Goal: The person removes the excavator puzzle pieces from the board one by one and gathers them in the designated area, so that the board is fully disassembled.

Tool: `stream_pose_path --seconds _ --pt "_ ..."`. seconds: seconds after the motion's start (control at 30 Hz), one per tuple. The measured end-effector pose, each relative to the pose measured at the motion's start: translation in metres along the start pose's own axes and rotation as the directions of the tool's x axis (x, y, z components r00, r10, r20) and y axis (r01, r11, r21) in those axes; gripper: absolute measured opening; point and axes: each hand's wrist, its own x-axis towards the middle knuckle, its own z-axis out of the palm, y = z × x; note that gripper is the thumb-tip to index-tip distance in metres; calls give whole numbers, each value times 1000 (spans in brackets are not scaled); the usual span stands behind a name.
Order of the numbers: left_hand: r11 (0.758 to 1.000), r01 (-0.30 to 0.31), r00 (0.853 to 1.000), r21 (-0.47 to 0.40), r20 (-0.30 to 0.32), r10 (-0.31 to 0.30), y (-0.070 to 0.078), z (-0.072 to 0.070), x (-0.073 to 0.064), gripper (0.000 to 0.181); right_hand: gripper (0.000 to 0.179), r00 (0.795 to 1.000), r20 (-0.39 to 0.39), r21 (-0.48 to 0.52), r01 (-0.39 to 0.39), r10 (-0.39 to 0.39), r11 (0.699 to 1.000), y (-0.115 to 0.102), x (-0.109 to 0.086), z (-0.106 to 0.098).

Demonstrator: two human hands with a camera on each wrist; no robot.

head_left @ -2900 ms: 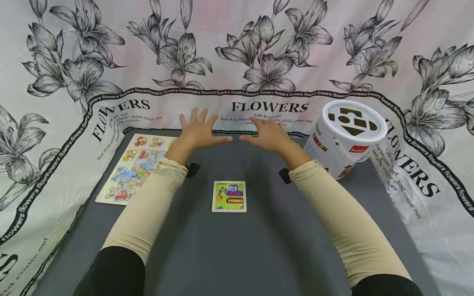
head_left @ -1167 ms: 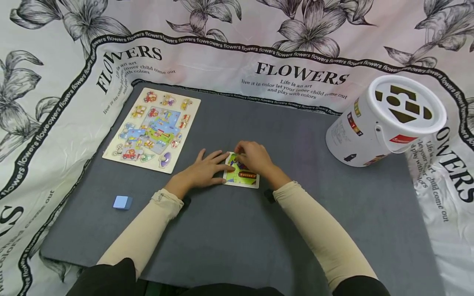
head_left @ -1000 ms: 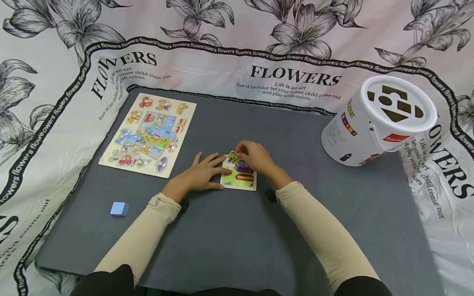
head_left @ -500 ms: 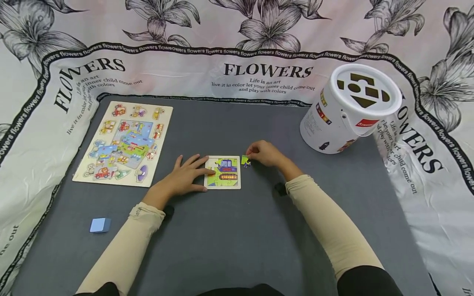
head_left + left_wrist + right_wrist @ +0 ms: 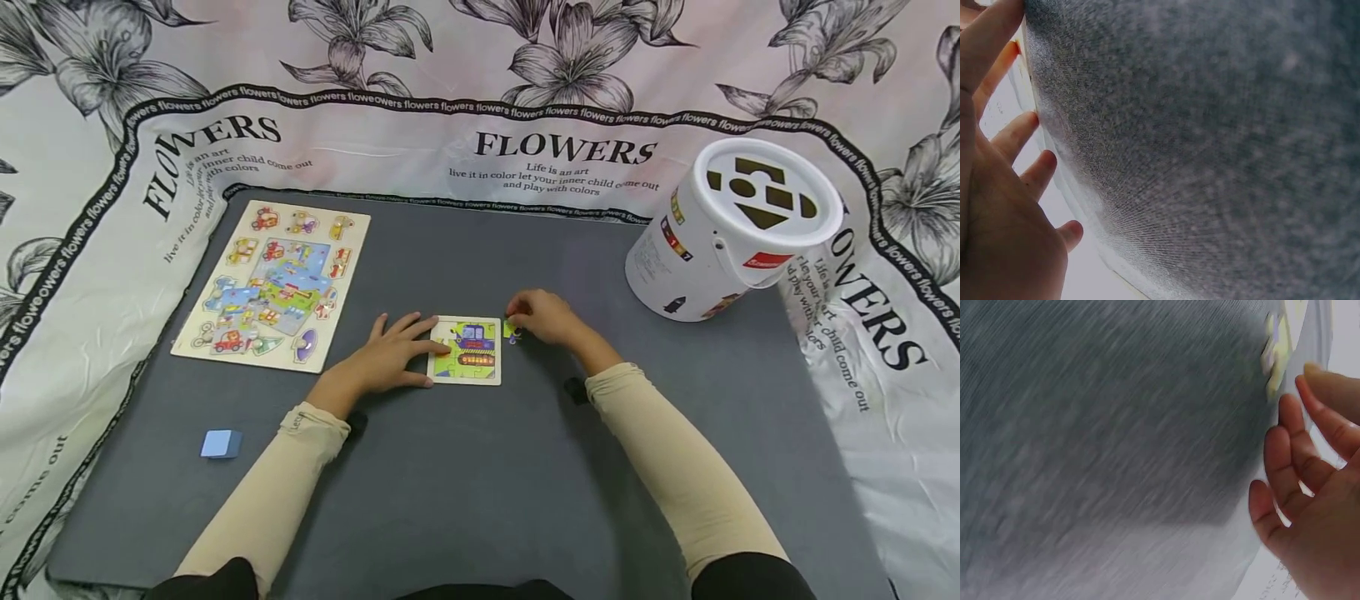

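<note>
Nearest, at the lower left, we had a block on the tabletop. Our left hand lay with fingers wide at the left side of the puzzle in mid-frame. Just beside the puzzle's upper right corner was the piece. Our right hand had its fingers narrow there; we could not tell whether they gripped it. We had just lifted that piece out, so we judged taking the puzzle apart barely begun. Beyond, the board lay at middle left, the bucket stood upper right, and the cloth hung across the top.
</note>
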Motion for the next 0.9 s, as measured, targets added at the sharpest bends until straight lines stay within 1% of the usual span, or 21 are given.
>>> stream_pose_path --seconds 0.07,0.13,0.23,0.33,0.43,0.57,0.7,0.9 --pt "1000 0 1000 3 11 0 1 0 2 58 21 999 15 -28 43 -43 999 -7 1 4" --pt "1000 4 1000 6 19 -4 1 0 3 58 25 993 46 -76 116 -113 990 -16 3 9" --pt "1000 13 999 10 32 -13 1 -1 4 57 32 972 97 -175 227 -213 958 -31 9 16" --pt "1000 17 999 12 39 -18 1 -1 3 57 36 956 149 -249 285 -254 926 -41 14 21" --pt "1000 29 998 11 48 -29 0 -1 2 57 37 949 186 -283 302 -257 911 -47 18 24" --pt "999 41 998 15 55 -42 -1 0 2 57 35 950 212 -309 287 -228 907 -50 21 26" --pt "999 43 998 17 52 -44 -1 0 2 57 33 953 212 -306 273 -214 912 -52 23 26" --pt "999 40 998 9 49 -40 -2 1 2 57 32 956 199 -295 268 -216 917 -54 23 27"
